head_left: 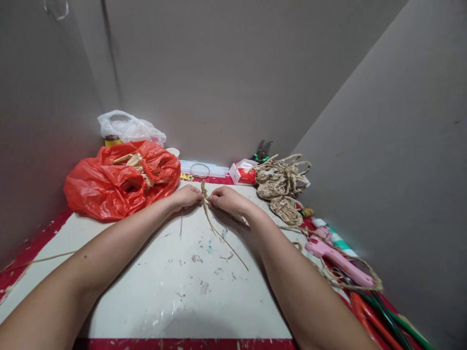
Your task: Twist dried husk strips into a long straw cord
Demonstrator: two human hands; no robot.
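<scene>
Both arms reach forward over a white board. Between my hands stands a short piece of twisted straw cord (205,194), with loose strands trailing from it toward me across the board. My left hand (188,196) is closed, its fingertips pinching the straw from the left side. On the right, my right hand (225,198) also pinches it, thumb and fingers pressed together. A thin strand hangs below my left hand. The exact grip of the fingertips is small and partly hidden.
A red plastic bag (95,189) of dry husks stands at left, a clear bag (131,127) behind it. Woven straw slippers (286,209), a tissue pack (243,172) and pliers (262,153) lie at back right. A pink glue gun (343,262) rests along the right edge. Grey walls enclose the table.
</scene>
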